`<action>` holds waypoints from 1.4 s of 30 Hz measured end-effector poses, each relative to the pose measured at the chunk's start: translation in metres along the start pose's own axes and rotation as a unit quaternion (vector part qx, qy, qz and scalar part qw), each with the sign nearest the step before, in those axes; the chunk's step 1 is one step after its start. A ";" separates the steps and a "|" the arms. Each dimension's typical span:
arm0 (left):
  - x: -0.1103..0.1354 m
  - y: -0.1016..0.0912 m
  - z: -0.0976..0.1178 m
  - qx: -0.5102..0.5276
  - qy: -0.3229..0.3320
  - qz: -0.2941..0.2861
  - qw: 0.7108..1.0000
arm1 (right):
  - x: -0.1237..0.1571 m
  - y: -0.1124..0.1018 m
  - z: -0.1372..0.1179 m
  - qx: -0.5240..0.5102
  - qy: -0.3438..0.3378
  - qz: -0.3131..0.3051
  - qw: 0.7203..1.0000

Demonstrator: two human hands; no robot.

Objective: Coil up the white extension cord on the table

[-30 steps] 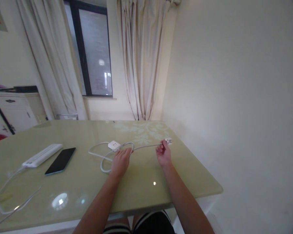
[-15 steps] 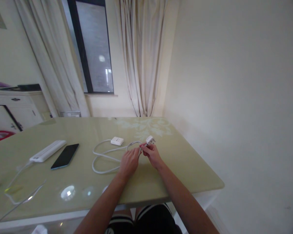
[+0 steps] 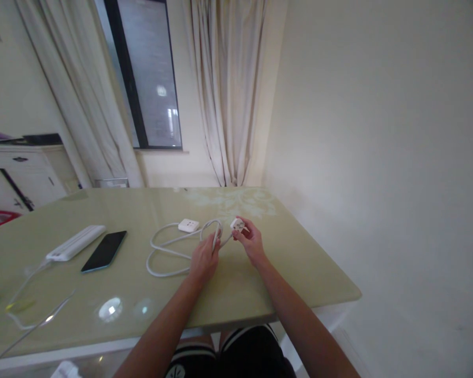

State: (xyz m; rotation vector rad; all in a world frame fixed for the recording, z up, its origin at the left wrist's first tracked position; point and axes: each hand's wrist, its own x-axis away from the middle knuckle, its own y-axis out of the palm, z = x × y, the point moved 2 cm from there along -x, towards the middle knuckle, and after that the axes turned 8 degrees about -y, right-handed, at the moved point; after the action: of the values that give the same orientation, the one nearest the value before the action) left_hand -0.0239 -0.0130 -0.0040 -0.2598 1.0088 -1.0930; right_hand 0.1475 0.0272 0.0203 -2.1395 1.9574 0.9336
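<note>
Between the fingers of my right hand (image 3: pixel 250 241) is a white plug (image 3: pixel 237 225), its prongs showing. My left hand (image 3: pixel 205 258) is closed around the white cord (image 3: pixel 168 275) a short way from the plug. A bent piece of the cord stands up above the left fingers. Loose loops of it lie on the table to the left of that hand. At the cord's other end, a small white socket block (image 3: pixel 188 226) rests flat on the table beyond the loops.
To the left lie a black phone (image 3: pixel 104 251) and a long white power strip (image 3: pixel 76 243) with its own cord. A thin cable (image 3: pixel 35 328) runs over the near left edge. The pale green table (image 3: pixel 299 273) meets a wall on the right.
My right hand has shifted its grip from the cord by the plug onto the plug itself. The left hand has moved slightly left with the cord, opening a gap between the hands.
</note>
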 end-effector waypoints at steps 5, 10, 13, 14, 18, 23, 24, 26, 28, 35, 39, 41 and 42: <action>0.000 0.004 0.002 0.010 0.056 -0.005 0.998 | 0.011 0.010 0.010 0.046 0.024 -0.087 0.995; 0.001 0.001 0.003 0.042 0.054 -0.003 0.998 | 0.015 0.013 0.011 0.072 0.004 -0.141 0.987; 0.003 -0.003 0.005 0.066 0.060 -0.022 0.996 | 0.016 0.012 0.008 0.100 -0.021 -0.161 0.982; 0.004 -0.004 0.006 0.078 0.066 -0.027 0.994 | 0.016 0.012 0.007 0.109 -0.028 -0.155 0.982; 0.004 -0.009 0.006 0.143 0.087 -0.028 0.985 | 0.016 0.010 0.010 0.127 -0.043 -0.102 0.986; -0.001 -0.012 -0.001 0.189 0.084 -0.031 0.978 | 0.013 0.008 0.018 0.161 -0.054 -0.108 0.980; -0.002 -0.012 -0.003 0.192 0.082 -0.032 0.977 | 0.013 0.007 0.019 0.168 -0.058 -0.111 0.978; -0.004 -0.012 -0.005 0.195 0.077 -0.038 0.977 | 0.012 0.006 0.020 0.182 -0.059 -0.116 0.975; -0.006 -0.011 -0.006 0.194 0.078 -0.048 0.977 | 0.011 0.005 0.021 0.196 -0.057 -0.117 0.972; -0.005 -0.004 -0.010 0.149 0.102 -0.053 0.982 | 0.013 0.005 0.016 0.219 -0.070 -0.163 0.959; -0.005 0.000 -0.014 0.141 0.087 -0.089 0.982 | 0.015 0.009 0.017 0.176 -0.051 -0.222 0.958; -0.006 0.001 -0.016 0.132 0.081 -0.094 0.984 | 0.015 0.010 0.018 0.171 -0.043 -0.225 0.958; -0.007 0.002 -0.017 0.127 0.082 -0.098 0.984 | 0.015 0.011 0.019 0.171 -0.042 -0.225 0.958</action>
State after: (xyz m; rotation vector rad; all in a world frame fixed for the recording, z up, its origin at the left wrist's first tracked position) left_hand -0.0365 -0.0018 -0.0105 -0.0626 0.9909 -1.4269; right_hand 0.1303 0.0213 0.0009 -2.1531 1.3746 0.5473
